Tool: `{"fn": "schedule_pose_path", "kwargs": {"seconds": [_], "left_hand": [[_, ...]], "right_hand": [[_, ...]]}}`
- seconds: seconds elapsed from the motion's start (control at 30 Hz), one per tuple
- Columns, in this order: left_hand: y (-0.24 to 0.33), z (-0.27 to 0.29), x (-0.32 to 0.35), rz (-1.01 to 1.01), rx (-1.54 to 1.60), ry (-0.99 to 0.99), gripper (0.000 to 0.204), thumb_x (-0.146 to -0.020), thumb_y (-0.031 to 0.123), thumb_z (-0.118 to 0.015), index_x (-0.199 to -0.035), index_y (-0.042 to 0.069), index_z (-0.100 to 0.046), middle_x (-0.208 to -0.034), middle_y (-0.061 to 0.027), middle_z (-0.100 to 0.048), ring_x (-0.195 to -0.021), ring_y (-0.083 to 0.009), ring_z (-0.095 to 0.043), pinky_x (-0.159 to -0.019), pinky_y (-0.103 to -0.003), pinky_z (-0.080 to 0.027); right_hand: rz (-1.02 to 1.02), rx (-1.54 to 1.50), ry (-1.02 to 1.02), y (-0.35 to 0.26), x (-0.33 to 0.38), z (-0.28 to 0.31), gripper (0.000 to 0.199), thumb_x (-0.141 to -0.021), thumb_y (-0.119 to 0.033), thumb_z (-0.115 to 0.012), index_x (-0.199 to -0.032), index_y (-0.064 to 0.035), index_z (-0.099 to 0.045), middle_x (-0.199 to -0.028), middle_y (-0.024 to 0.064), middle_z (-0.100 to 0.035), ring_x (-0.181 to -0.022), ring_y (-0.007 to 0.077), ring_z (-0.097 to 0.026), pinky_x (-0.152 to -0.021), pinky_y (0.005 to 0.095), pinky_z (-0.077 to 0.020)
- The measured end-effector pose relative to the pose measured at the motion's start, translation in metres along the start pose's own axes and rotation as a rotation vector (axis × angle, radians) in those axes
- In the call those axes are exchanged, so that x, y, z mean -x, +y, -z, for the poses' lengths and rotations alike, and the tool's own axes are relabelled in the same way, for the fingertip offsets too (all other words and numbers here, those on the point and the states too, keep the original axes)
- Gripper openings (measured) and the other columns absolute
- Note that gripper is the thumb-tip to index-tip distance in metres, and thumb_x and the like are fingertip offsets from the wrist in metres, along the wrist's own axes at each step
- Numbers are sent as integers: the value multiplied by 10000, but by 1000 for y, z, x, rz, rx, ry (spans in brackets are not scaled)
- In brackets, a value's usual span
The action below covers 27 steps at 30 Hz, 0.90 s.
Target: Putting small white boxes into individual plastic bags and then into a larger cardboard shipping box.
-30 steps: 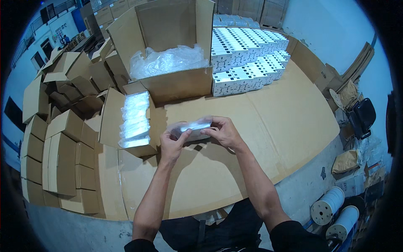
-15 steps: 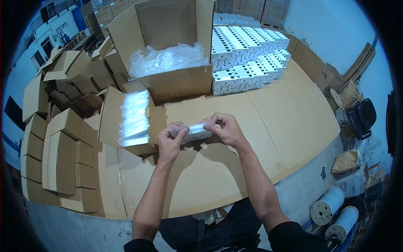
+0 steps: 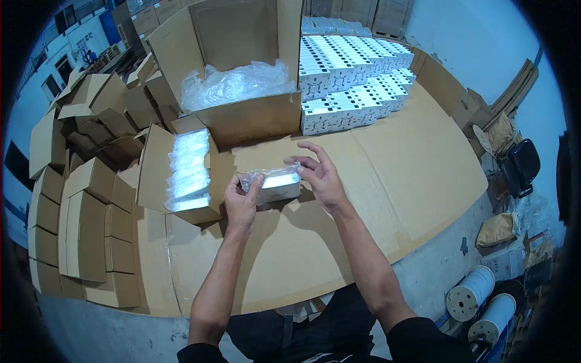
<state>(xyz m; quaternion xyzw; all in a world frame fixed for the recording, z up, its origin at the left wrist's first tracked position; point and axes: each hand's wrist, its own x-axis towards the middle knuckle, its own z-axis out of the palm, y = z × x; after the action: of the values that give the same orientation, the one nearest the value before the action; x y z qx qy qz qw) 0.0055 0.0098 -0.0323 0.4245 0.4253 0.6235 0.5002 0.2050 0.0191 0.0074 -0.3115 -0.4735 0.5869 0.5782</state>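
Observation:
Just above the cardboard-covered table, a small white box (image 3: 280,189) sits partly inside a clear plastic bag. My left hand (image 3: 241,204) is closed on the box's left end, thumb on top over the crumpled plastic. At its right end my right hand (image 3: 321,178) pinches the edge of the bag between thumb and a finger, the index finger raised. To the left stands an open cardboard carton (image 3: 216,202) packed with a row of white boxes in clear plastic (image 3: 189,166).
Behind is a large open carton (image 3: 251,121) with loose clear bags (image 3: 239,86). Stacked white printed boxes (image 3: 339,115) stand at the table's back right. Folded brown cartons (image 3: 88,236) pile up on the left. Cable reels (image 3: 471,293) and a black chair (image 3: 521,166) are on the right.
My right hand has shifted right and up with its fingers more spread. The box now shows more of its front and top, and the plastic has opened out around its upper edge.

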Motion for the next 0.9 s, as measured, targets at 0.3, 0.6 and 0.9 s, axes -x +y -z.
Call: {"fn": "schedule_pose_path", "kwargs": {"seconds": [0.3, 0.6, 0.9], "left_hand": [[-2, -1, 0, 51, 63, -20, 187, -938, 94, -736, -1040, 30, -593, -1024, -65, -659, -949, -130, -623, -854, -304, -534], [17, -9, 9, -197, -117, 136, 270, -922, 195, -761, -989, 24, -563, -935, -43, -628, -818, -109, -552, -744, -281, -458], [43, -25, 26, -978, -913, -282, 275, -786, 29, -796, -1037, 37, -682, -1076, -83, -693, -1081, -291, -645, -959, -447, -505]], "right_hand": [[-98, 262, -228, -12, 5, 21, 185, -956, -82, -667, -1103, -5, -749, -1099, 98, -717, -1037, 150, -644, -883, 303, -526], [-201, 231, -136, -1, 2, 17, 229, -957, -95, -677, -1168, -24, -726, -1016, 36, -724, -886, 83, -643, -715, 232, -529], [-190, 252, -161, -6, 2, 18, 234, -951, -53, -666, -1174, 1, -713, -1059, 51, -721, -955, 103, -657, -830, 256, -538]]}}
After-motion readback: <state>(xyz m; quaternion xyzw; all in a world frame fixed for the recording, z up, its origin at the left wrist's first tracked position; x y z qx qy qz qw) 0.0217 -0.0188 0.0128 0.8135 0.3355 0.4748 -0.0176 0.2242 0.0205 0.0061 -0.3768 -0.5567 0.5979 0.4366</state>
